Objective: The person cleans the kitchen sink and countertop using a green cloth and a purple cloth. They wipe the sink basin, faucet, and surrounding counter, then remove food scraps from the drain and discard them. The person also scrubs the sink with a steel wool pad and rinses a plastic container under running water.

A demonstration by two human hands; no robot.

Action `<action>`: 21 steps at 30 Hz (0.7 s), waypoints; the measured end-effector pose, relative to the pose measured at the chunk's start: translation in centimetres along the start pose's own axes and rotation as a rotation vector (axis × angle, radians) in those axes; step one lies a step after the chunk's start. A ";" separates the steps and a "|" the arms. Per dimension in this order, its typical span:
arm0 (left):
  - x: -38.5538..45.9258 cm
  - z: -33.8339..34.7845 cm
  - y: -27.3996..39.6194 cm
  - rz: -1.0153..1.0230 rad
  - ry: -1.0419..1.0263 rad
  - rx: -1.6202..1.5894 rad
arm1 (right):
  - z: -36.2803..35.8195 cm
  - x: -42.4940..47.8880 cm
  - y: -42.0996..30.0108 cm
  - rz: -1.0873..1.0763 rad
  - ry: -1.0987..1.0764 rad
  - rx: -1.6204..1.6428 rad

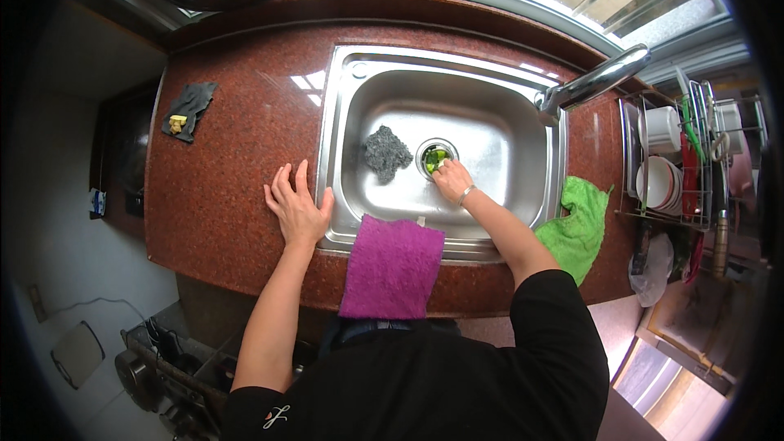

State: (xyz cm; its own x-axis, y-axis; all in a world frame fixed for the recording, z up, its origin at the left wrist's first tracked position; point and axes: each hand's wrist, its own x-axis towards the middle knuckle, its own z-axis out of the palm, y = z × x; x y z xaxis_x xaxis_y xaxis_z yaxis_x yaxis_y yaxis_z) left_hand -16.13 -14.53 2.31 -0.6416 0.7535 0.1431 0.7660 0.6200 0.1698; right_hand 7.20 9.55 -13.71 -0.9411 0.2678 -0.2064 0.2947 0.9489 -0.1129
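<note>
My right hand [452,180] reaches into the stainless steel sink [484,135], its fingertips down at the drain [419,159]. Green vegetable scraps [435,157] lie in the drain opening, touching those fingers. Whether they pinch any of the scraps cannot be made out. My left hand [300,208] is spread on the red granite countertop [239,208], with its thumb by the sink's left rim and nothing held. Left of the drain, a dark grey scouring pad [387,153] rests on the basin floor. A purple cloth [395,269] hangs over the front edge between my arms.
A chrome faucet [594,82] leans over the sink's right back corner. Beside it are a green cloth [576,220] and a wire dish rack [667,159] with bowls and utensils. At far left, yellow pieces [177,124] sit on a dark cloth [195,104]. Windows line the back.
</note>
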 end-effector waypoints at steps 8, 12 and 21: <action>-0.2 -0.1 -0.1 0.000 -0.008 0.003 | -0.6 -1.2 -0.8 0.105 0.078 0.073; -0.2 -0.2 -0.4 0.008 -0.016 -0.010 | -2.5 -2.9 -0.3 0.118 0.083 0.134; -0.2 0.2 -0.2 0.057 -0.026 -0.030 | -12.0 -12.9 -6.7 0.387 0.540 0.188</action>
State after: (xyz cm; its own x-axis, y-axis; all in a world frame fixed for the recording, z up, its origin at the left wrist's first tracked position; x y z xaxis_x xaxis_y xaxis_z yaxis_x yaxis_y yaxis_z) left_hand -16.12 -14.76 2.10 -0.5957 0.7930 0.1279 0.7993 0.5696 0.1913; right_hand 15.40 1.70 1.37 -0.6988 0.6733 0.2414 0.6041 0.7363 -0.3049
